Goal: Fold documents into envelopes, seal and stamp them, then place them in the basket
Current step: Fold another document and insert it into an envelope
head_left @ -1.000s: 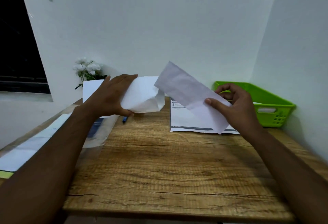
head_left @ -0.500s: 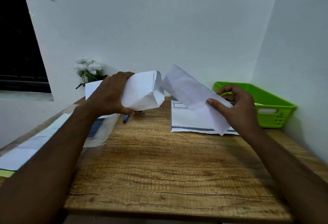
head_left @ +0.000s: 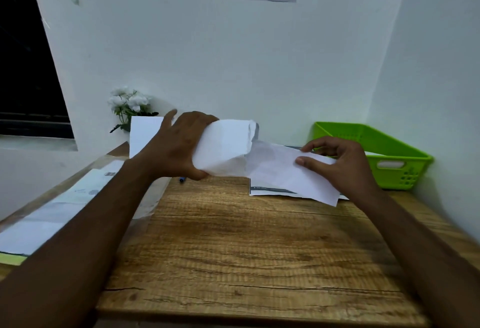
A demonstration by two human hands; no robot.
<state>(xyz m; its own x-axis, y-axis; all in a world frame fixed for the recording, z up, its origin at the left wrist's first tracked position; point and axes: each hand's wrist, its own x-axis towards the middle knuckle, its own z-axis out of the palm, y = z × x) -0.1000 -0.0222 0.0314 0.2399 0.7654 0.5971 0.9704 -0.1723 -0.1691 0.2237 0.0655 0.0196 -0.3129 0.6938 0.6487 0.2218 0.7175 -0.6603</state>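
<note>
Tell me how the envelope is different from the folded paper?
The envelope is squeezed into a puffy open tube; the folded paper is flat. The left hand grips the envelope, while the right hand pinches the folded paper. Both are white and held above the wooden table.

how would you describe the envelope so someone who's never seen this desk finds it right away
Above the far edge of the wooden table, look between the white flowers and the green basket. The envelope is the white pouch the left hand grips; unlike the flat folded sheet pinched by the right hand, it bulges, mouth gaping rightward.
</note>
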